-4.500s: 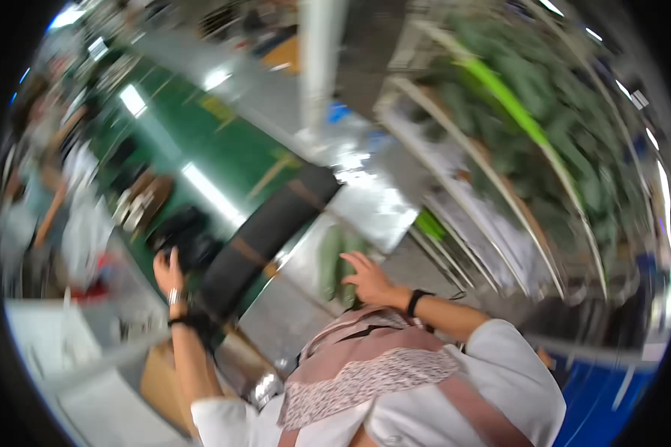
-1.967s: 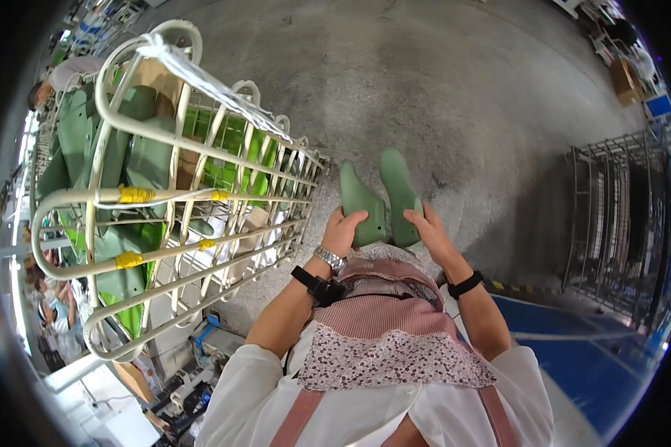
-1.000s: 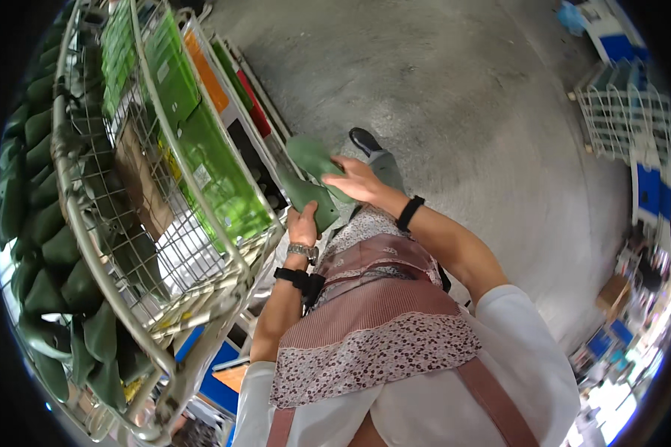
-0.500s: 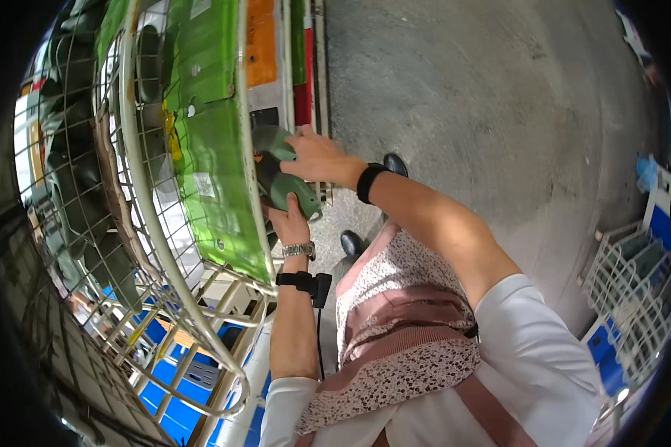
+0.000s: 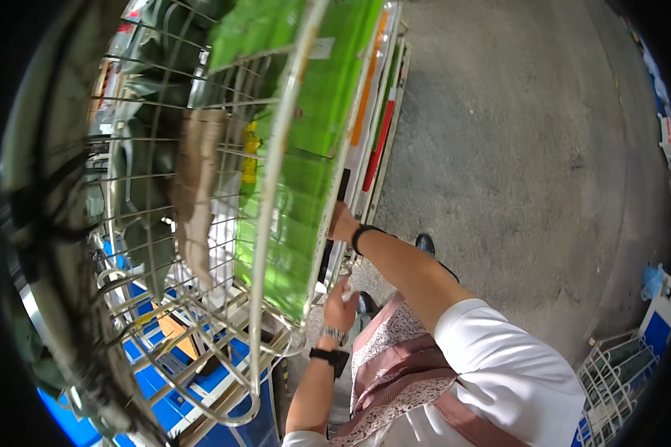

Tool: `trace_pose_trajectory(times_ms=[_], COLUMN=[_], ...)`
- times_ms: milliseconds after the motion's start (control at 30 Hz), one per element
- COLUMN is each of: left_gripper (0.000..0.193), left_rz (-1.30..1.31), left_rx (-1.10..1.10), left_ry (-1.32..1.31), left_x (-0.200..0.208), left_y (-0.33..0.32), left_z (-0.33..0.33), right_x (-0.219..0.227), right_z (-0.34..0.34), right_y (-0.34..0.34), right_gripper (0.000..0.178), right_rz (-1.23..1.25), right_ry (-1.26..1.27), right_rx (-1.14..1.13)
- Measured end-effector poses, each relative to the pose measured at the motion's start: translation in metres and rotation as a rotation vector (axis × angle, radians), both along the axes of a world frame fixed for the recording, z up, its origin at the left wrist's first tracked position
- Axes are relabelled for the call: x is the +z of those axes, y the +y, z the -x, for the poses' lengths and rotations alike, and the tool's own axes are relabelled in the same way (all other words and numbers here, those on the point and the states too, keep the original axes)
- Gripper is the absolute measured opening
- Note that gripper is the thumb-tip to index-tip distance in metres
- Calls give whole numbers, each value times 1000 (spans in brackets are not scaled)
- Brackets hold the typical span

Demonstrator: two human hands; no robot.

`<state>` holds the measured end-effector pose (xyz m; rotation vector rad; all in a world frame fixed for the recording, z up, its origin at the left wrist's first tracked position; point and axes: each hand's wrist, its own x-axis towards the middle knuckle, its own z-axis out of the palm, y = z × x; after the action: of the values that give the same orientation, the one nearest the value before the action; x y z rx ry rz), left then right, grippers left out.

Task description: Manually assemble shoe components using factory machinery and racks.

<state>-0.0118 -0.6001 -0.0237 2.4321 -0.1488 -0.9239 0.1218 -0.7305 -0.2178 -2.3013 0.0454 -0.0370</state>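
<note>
My right hand (image 5: pixel 341 222) reaches in at the side of a tall white wire cage rack (image 5: pixel 276 160), next to the edge of a bright green sheet (image 5: pixel 294 216). Its fingers are hidden behind the rack's edge, so what they touch does not show. Lower down, my left hand (image 5: pixel 339 307) is raised near the rack's bottom corner with its fingers loosely apart and nothing visible in them. Dark strips (image 5: pixel 326 257) show between the two hands at the rack's side.
Behind the wire mesh hang dark green pieces (image 5: pixel 145 171) and a brown piece (image 5: pixel 200 164). Blue bins (image 5: pixel 238 395) stand under the rack. Grey concrete floor (image 5: pixel 499 149) stretches to the right. Another wire basket (image 5: pixel 611 380) stands at lower right.
My view has shifted, so the rack appears farther right. The green moulded piece that both hands held is out of sight. My left hand has come away; my right hand has gone behind the rack's edge.
</note>
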Motion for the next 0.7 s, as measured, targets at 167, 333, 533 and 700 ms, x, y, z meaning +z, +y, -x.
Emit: trace_pose_trajectory(times_ms=[167, 333, 533, 700], left_gripper=[38, 43, 42, 45], left_rz=[-22, -48, 303, 314], left_rx=[257, 324, 544, 457], left_ry=[157, 251, 21, -356], left_x=[39, 75, 126, 174], left_y=[150, 194, 203, 205], left_z=[90, 110, 96, 83], right_x=[111, 144, 205, 236], right_z=[71, 155, 193, 198], right_y=[-9, -61, -83, -117], right_gripper=[41, 40, 43, 47], right_rz=[-244, -252, -360, -604], right_ry=[415, 551, 398, 447], right_rx=[-216, -203, -367, -497])
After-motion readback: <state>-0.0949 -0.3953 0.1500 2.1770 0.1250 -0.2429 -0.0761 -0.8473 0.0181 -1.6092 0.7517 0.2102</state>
